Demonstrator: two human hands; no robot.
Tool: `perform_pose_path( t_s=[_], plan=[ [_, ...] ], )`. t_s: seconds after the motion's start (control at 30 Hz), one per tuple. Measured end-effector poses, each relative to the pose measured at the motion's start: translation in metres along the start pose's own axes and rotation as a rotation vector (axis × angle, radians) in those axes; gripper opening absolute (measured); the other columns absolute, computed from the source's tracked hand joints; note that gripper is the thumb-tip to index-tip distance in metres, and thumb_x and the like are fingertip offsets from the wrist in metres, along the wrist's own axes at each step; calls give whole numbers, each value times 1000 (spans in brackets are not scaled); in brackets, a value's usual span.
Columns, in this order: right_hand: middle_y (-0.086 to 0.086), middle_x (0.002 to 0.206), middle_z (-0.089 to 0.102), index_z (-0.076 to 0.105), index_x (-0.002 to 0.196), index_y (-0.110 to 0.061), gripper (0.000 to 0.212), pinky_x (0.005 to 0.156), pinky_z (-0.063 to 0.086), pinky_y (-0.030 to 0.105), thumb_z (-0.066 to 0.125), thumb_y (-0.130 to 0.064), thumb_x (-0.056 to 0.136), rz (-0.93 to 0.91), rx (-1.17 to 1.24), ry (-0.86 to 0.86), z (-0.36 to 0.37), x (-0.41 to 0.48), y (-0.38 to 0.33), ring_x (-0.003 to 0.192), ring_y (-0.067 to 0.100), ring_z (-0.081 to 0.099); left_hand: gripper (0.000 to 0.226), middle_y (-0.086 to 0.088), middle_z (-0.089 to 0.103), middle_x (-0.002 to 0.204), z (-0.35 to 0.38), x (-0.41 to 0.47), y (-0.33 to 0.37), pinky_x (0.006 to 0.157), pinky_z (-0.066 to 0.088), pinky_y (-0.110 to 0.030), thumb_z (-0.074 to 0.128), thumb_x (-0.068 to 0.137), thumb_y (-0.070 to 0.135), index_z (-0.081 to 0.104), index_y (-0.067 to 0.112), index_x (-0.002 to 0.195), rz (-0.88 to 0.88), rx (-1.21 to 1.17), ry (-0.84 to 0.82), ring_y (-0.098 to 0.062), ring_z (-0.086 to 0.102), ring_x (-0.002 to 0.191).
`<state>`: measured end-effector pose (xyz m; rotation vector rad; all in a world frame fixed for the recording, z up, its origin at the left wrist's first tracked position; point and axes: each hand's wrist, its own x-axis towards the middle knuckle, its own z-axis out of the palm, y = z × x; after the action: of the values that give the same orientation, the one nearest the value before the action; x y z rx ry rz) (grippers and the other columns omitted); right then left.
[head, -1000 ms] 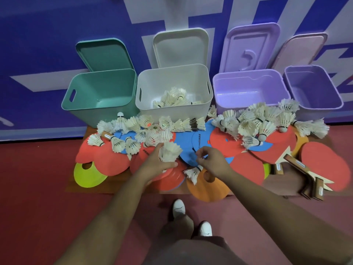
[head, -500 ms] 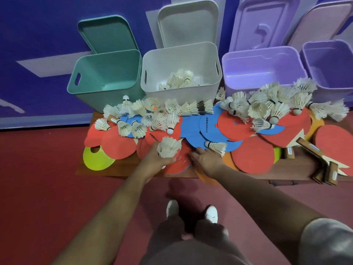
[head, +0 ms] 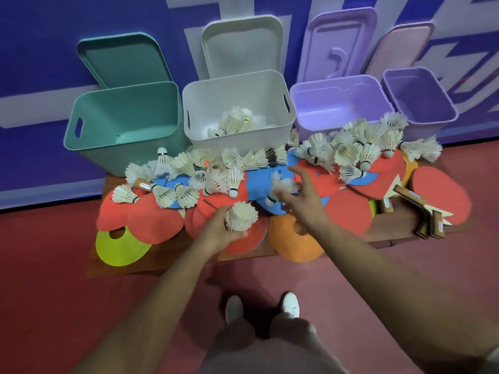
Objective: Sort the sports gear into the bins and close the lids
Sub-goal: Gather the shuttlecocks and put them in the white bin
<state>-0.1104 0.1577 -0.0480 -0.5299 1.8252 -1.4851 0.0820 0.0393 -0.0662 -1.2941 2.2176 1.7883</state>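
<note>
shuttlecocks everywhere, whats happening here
A person is sorting gear piled on a low bench. Their left hand grips a bunch of shuttlecocks; the right hand reaches with spread fingers toward a blurred shuttlecock. The white bin already holds some; all four lids are off.

Left hand point(head: 218, 232) and right hand point(head: 302, 202): bare, with uncovered forearms. Legs: grey-brown trousers point(head: 270, 346). Feet: white shoes point(head: 234, 309) with rounded toes.
</note>
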Motion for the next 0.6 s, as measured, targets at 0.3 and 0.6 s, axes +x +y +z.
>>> perform_pose_path(
  t_s=[0.3,0.6],
  plan=[
    [-4,95,69,70,95,-21,26,84,53,39,64,-45,87,-32,-244,-44,28,-27,-10,89,11,65,58,7,66,112,-1,16,14,96,50,-45,82,64,40,50,50,111,198,5,-105,-13,64,107],
    [-3,112,67,70,105,-20,24,89,49,24,53,-36,99,38,6,-10,10,-38,-27,108,10,59,81,4,65,123,-4,27,10,103,47,-41,83,64,40,44,28,134,175,-157,-131,-12,62,114]
  ],
)
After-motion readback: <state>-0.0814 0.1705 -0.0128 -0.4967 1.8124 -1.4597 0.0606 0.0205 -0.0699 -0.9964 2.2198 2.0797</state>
